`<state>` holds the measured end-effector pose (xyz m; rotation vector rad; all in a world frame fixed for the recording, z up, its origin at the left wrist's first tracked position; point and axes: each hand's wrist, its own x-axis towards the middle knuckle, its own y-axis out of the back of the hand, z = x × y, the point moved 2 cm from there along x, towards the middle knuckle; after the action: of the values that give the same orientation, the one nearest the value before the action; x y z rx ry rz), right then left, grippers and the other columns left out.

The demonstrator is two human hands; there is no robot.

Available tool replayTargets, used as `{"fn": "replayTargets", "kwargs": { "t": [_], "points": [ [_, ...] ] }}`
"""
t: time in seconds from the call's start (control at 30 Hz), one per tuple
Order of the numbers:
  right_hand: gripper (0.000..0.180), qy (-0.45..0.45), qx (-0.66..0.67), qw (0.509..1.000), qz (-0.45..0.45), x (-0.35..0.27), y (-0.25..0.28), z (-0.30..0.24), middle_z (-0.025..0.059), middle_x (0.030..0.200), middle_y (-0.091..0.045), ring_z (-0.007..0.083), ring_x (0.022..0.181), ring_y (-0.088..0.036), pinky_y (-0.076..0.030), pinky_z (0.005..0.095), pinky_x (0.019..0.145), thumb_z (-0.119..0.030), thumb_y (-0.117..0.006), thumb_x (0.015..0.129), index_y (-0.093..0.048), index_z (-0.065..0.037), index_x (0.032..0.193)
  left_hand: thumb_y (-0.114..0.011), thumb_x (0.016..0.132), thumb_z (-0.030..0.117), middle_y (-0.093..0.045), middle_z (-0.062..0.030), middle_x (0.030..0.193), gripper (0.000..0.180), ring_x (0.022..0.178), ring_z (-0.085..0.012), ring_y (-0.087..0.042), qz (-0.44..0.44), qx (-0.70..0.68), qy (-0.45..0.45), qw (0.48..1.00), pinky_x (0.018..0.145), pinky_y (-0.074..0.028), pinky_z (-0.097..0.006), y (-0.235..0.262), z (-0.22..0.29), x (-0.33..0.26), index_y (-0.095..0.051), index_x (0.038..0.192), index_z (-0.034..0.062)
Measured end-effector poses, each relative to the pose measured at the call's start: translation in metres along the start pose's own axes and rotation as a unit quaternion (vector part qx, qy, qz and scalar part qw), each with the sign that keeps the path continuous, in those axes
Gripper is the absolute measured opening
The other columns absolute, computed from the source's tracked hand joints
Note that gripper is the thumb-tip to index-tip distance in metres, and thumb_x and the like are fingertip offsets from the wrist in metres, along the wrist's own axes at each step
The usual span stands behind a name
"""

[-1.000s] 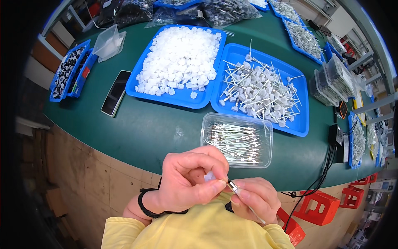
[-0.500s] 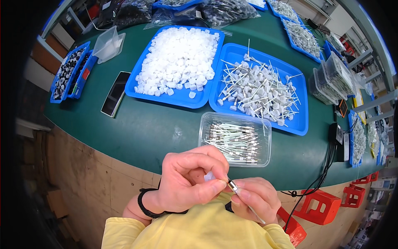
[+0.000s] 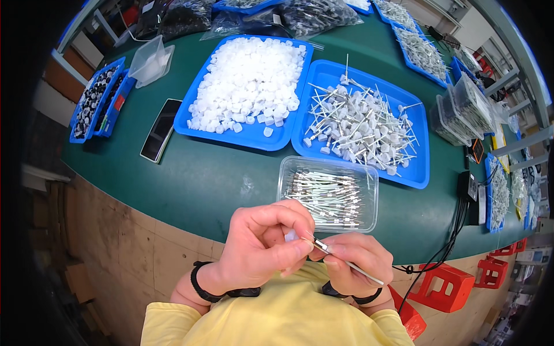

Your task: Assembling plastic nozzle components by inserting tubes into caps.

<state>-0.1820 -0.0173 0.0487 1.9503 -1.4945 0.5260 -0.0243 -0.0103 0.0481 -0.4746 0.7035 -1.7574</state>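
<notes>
My right hand [image 3: 360, 262] is closed on a thin rod [image 3: 365, 273] with a pale stem, a shiny metal sleeve and a dark section near its upper end. The fingers of my left hand [image 3: 259, 245] are pinched at that upper end, and a small translucent white cap [image 3: 291, 235] shows inside their curl. Whether the left fingertips grip fine wires there is too small to tell. Just beyond my hands stands a clear plastic box [image 3: 374, 202] of similar rods. Behind it, a blue tray [image 3: 424, 155] holds rods with white caps on them.
A blue tray [image 3: 183, 118] heaped with loose white caps stands beside the capped rods. Left of it lies a phone [image 3: 157, 131]; farther left are small blue bins [image 3: 115, 109] of black and white parts. Clear boxes [image 3: 464, 109] and black cables [image 3: 453, 236] are at the right.
The rod has swung to a flatter angle, its free end moving up and to the right. My right hand has turned with it, and my left hand has shifted slightly.
</notes>
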Motion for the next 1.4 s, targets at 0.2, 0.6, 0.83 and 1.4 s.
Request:
{"fn": "replayTargets", "kwargs": {
  "t": [0.2,0.6,0.83,1.4],
  "points": [
    [0.029,-0.007,0.009,1.0,-0.004,-0.001,0.0,-0.001,0.0135,0.082,-0.064,0.0231,0.07,-0.065,-0.053,0.0283,0.058,0.005,-0.07,0.065,-0.06,0.002,0.092,-0.053,0.078,-0.008,-0.052,-0.011,0.087,0.006,0.053,-0.0081,-0.049,0.001,-0.005,-0.003,1.0,0.045,-0.038,-0.02,0.0,0.0,-0.001,-0.055,0.084,-0.0064],
    [0.034,0.077,-0.067,0.994,-0.039,0.0,-0.001,-0.006,0.0153,0.09,-0.063,0.0231,0.072,-0.064,-0.053,0.0274,0.058,0.004,-0.072,0.063,-0.059,0.003,0.095,-0.052,0.078,-0.009,-0.052,-0.0113,0.087,0.007,0.053,-0.007,-0.048,0.018,-0.006,-0.011,1.0,0.043,-0.038,-0.019,0.001,0.001,-0.003,-0.056,0.083,-0.007],
    [0.037,0.085,-0.07,0.993,-0.039,-0.004,-0.002,-0.005,0.0163,0.089,-0.063,0.0234,0.071,-0.064,-0.053,0.027,0.058,0.004,-0.073,0.063,-0.058,0.005,0.097,-0.051,0.078,-0.008,-0.052,-0.0114,0.086,0.005,0.052,-0.0071,-0.048,0.032,-0.014,-0.01,0.999,0.042,-0.037,-0.02,0.0,0.002,-0.004,-0.055,0.081,-0.0069],
    [0.021,-0.136,0.063,0.989,-0.01,-0.001,0.01,0.009,0.015,0.081,-0.062,0.0214,0.07,-0.063,-0.052,0.0265,0.06,0.006,-0.065,0.068,-0.061,0.005,0.089,-0.051,0.087,0.002,-0.056,-0.0124,0.094,0.028,0.07,-0.0174,-0.055,0.063,0.007,-0.029,0.998,0.062,-0.048,-0.028,0.03,0.004,-0.001,-0.051,0.113,-0.0079]
  ]
}}
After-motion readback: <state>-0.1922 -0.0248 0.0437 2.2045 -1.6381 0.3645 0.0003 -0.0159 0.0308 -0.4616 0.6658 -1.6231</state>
